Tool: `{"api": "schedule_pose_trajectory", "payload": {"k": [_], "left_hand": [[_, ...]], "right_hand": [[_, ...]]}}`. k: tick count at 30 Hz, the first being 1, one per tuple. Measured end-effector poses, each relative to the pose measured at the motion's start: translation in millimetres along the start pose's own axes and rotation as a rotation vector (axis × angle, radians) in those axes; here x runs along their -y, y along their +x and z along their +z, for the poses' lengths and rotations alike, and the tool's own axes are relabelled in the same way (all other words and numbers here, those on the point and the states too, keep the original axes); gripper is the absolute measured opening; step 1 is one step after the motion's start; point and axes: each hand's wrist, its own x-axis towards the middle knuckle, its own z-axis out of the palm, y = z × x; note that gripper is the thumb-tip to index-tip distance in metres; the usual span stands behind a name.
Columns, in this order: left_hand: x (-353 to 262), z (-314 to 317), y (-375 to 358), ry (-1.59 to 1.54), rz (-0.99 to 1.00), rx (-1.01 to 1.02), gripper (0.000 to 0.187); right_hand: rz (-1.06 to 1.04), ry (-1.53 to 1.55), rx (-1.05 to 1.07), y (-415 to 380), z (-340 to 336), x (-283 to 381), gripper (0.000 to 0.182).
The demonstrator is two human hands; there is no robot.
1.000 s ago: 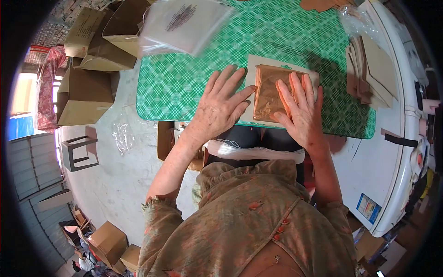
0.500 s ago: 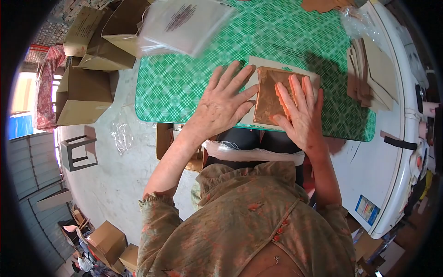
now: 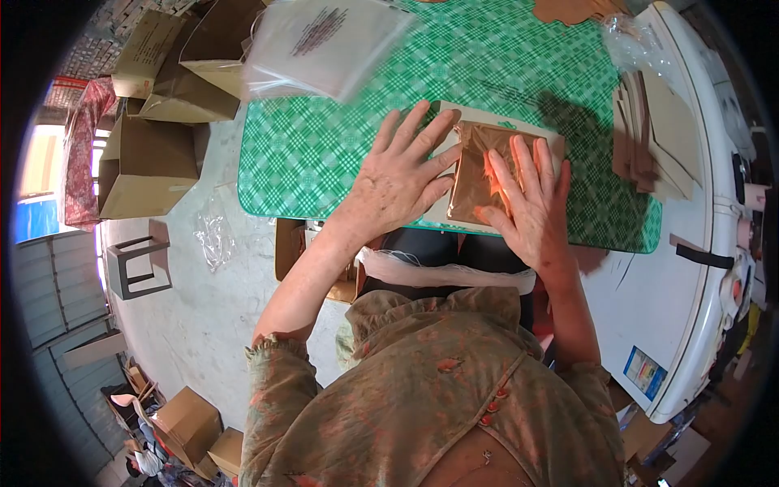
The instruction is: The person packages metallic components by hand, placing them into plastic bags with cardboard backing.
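Observation:
A shiny copper-coloured sheet (image 3: 471, 178), perhaps foil, lies on a pale card (image 3: 545, 131) near the front edge of the green checked tabletop (image 3: 324, 154). My right hand (image 3: 531, 199) rests flat on the sheet with its fingers stretched out, and their reddish reflection shows in the surface. At the left edge of the card is my left hand (image 3: 398, 174), fingers spread, its fingertips by the card's upper left corner. Neither hand grips anything. Part of the sheet's right side is hidden under my right hand.
Clear plastic sleeves (image 3: 324, 49) are stacked at the table's far left. Several brown and pale cards (image 3: 661, 134) lie at the right, below crumpled clear plastic (image 3: 637, 45). Open cardboard boxes (image 3: 154, 166) and a small grey frame stool (image 3: 139, 268) stand on the floor at left.
My left hand has shifted slightly right and up along the card's edge. The card and copper-coloured sheet sit a touch farther right. My right hand stays flat on the sheet.

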Motion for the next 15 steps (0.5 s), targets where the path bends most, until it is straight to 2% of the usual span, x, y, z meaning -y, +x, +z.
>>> {"api": "schedule_pose_trajectory", "payload": {"k": [6, 15], "left_hand": [[-0.7, 1.9, -0.5, 0.032, -0.055, 0.063, 0.058], [0.4, 6.5, 0.8, 0.032, -0.069, 0.072, 0.058]], "right_hand": [[0.0, -0.001, -0.001, -0.1, 0.6, -0.4, 0.081], [-0.008, 0.009, 0.019, -0.7, -0.5, -3.4, 0.082]]}}
